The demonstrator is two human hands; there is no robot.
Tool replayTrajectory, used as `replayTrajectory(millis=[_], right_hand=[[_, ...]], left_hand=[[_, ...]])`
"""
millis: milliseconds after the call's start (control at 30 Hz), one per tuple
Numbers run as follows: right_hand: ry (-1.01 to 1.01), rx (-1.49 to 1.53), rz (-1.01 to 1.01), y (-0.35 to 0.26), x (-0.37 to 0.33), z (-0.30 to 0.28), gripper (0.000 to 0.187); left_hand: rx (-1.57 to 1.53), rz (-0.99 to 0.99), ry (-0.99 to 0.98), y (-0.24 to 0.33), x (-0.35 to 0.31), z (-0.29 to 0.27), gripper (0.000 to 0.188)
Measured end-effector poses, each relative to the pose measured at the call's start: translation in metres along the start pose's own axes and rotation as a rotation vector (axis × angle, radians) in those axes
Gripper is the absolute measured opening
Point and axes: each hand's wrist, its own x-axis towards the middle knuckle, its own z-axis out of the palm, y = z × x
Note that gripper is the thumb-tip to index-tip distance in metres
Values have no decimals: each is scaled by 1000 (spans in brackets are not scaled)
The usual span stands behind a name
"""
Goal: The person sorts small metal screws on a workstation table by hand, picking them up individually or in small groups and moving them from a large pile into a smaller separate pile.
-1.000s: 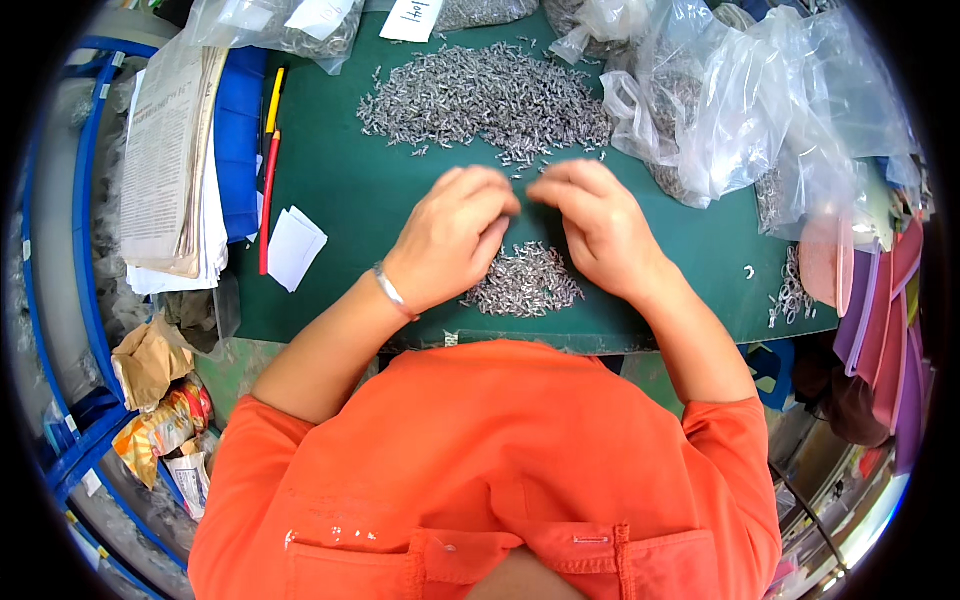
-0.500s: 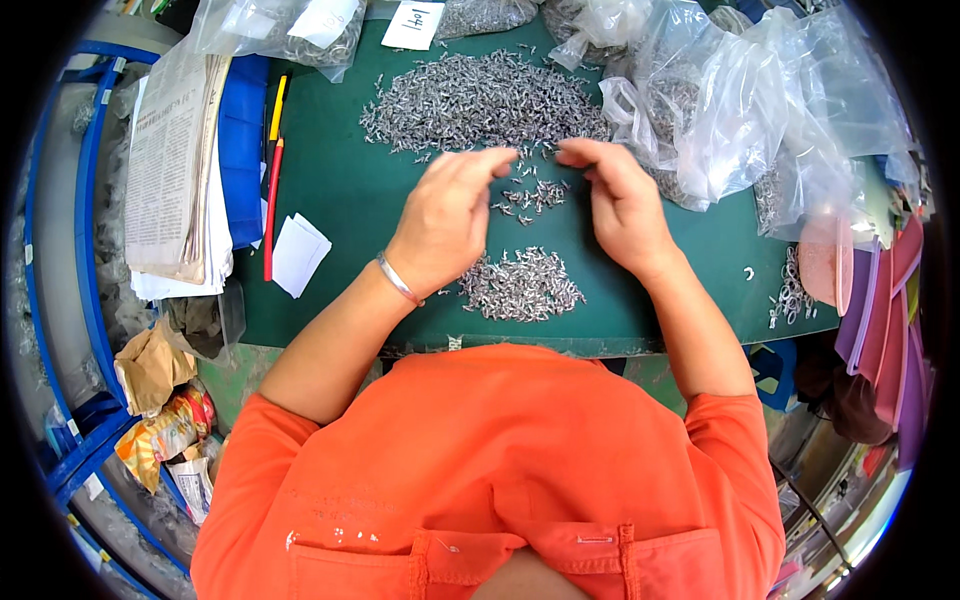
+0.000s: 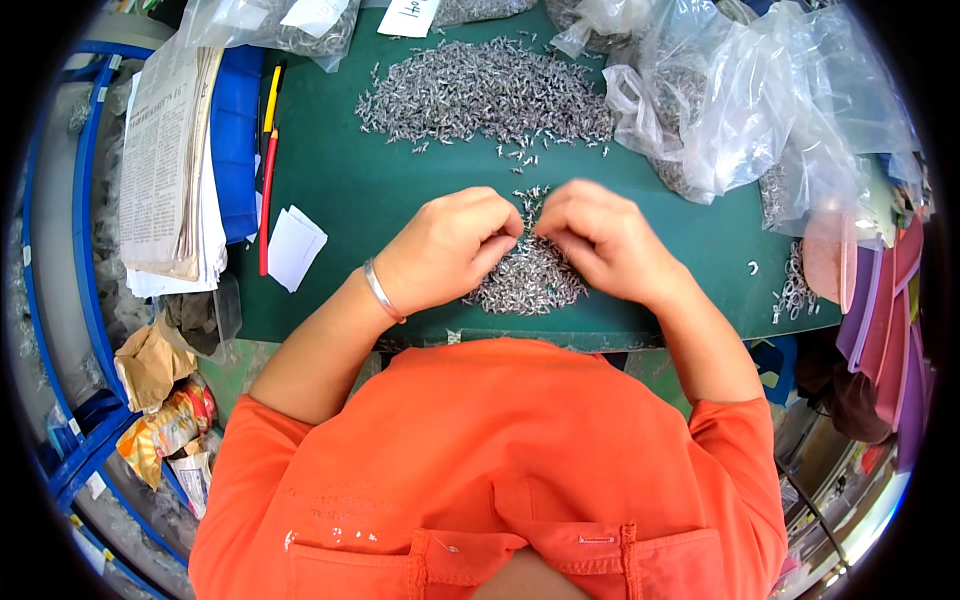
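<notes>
Left hand (image 3: 455, 247) and right hand (image 3: 612, 243) have drawn loose pieces (image 3: 531, 205) down to the small pile (image 3: 527, 287) on the table (image 3: 335, 150)'s near side, apparently enlarging it; fingers curled, grip on any piece undeterminable.

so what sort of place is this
Probably a small-parts workshop: heaps of little metal pieces on a green worktop, clear plastic bags of parts, and a blue-framed rack at the left.
</notes>
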Motion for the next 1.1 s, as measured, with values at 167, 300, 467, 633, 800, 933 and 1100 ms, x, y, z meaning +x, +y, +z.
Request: replayTrajectory(millis=[167,300,467,633,800,933,1100], right_hand=[[211,-248,-118,20,28,2,23],[56,-255,-123,22,28,-2,21],[141,-112,47,18,15,-15,15],[164,-174,47,17,12,-9,22],[-121,-70,-53,0,2,2,31],[-71,-75,-60,0,4,-5,30],[244,-406,-137,14,35,9,36]], left_hand=[[78,-29,148,-7,14,-4,10],[98,35,75,-15,13,-5,10],[69,-52,51,-13,11,-14,13],[187,42,177,-17,22,0,19],[166,98,-83,-12,9,8,24],[51,190,-55,-9,1,7,23],[424,80,369,-15,27,16,36]])
